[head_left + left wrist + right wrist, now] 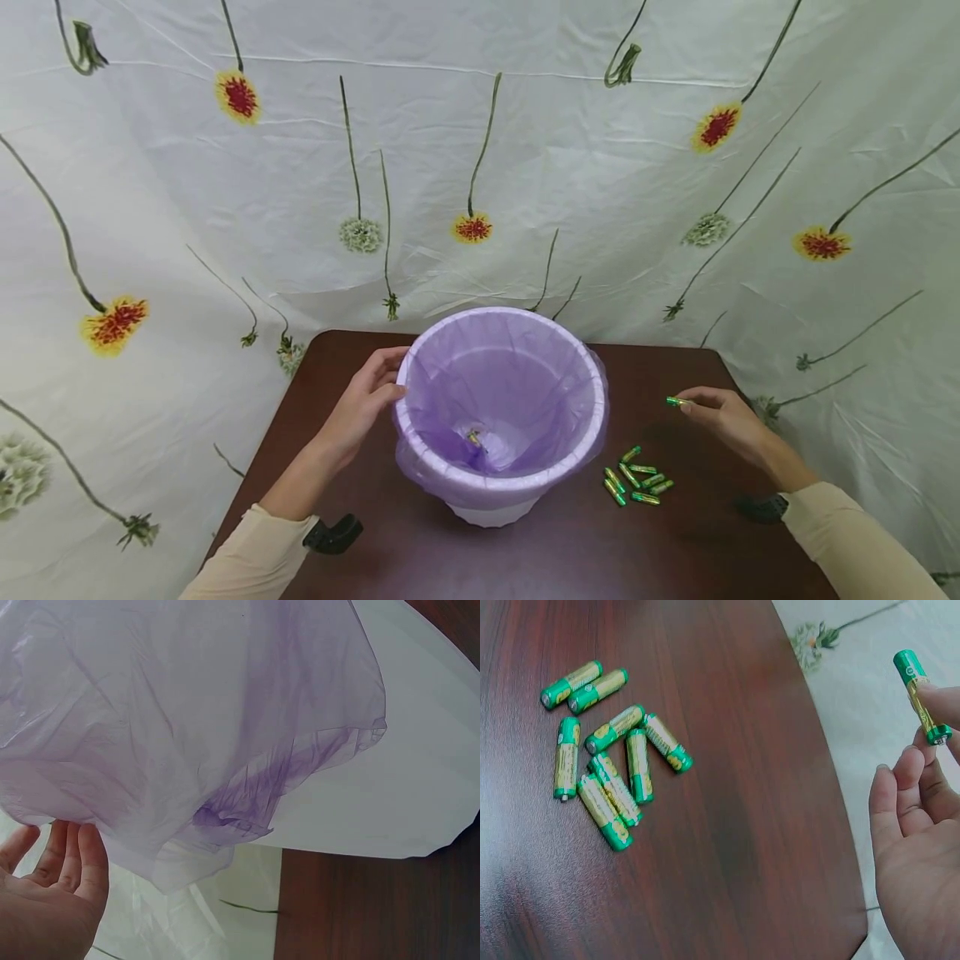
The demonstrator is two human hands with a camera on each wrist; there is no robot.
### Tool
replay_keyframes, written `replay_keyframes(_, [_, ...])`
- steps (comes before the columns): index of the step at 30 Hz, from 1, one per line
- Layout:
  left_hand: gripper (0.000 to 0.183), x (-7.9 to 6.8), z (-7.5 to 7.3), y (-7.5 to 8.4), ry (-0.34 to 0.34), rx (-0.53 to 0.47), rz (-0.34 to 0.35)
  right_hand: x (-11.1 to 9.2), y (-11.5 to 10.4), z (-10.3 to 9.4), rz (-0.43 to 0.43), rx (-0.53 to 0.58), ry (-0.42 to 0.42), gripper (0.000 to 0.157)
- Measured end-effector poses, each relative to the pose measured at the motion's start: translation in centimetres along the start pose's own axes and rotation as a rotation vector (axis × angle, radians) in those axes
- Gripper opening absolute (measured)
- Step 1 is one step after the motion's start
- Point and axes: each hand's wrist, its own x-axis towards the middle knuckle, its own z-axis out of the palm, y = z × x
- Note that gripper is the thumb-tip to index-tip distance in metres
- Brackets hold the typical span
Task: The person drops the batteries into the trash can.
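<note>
So, eight batteries [640, 766] beside one bin [492, 510].

In the head view, the bin [491, 508] hides part of your left hand [366, 406]; the bottom edge crops your sleeves [251, 554].

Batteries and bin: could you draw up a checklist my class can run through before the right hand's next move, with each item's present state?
1. Battery secure in the right hand: ok, pinched.
2. Bin upright on the table: ok.
3. Bin steadied: cannot tell; the left hand touches its left side, but firmness does not show.
4. Liner over the rim: ok, it hangs outside all along the visible edge.
5. Held battery above the opening: not ok, it is off to the bin's right.
6. Number of batteries inside: cannot tell; something small lies at the bottom.
</note>
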Motion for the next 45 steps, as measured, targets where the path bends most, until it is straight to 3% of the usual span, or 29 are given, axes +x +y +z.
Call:
replay_keyframes(4, [0.054,0.1,0.0,0.0,-0.002,0.004,0.004,0.1,-1.3,-0.2,-0.027,-0.021,-0.014,0.032])
replay_keyframes(11, [0.053,0.2,0.0,0.0,-0.01,0.032,0.012,0.2,-4.0,-0.4,-0.08,0.055,-0.062,0.03])
replay_keyframes(18, [0.053,0.0,-0.1,0.2,0.0,0.042,0.009,0.8,-6.0,-0.5,-0.129,0.061,-0.088,0.027])
replay_keyframes(26, [0.054,0.0,0.4,-0.1,-0.011,0.018,0.025,0.3,-8.5,-1.0,-0.151,0.064,-0.08,0.025])
replay_keyframes(39, [0.054,0.0,0.0,-0.2,-0.019,0.033,0.027,1.7,-13.4,-0.5,-0.221,0.154,-0.123,0.021])
replay_keyframes(45, [0.053,-0.1,-0.1,-0.2,-0.013,0.04,0.025,2.7,-15.7,0.2,-0.215,0.13,-0.138,0.02])
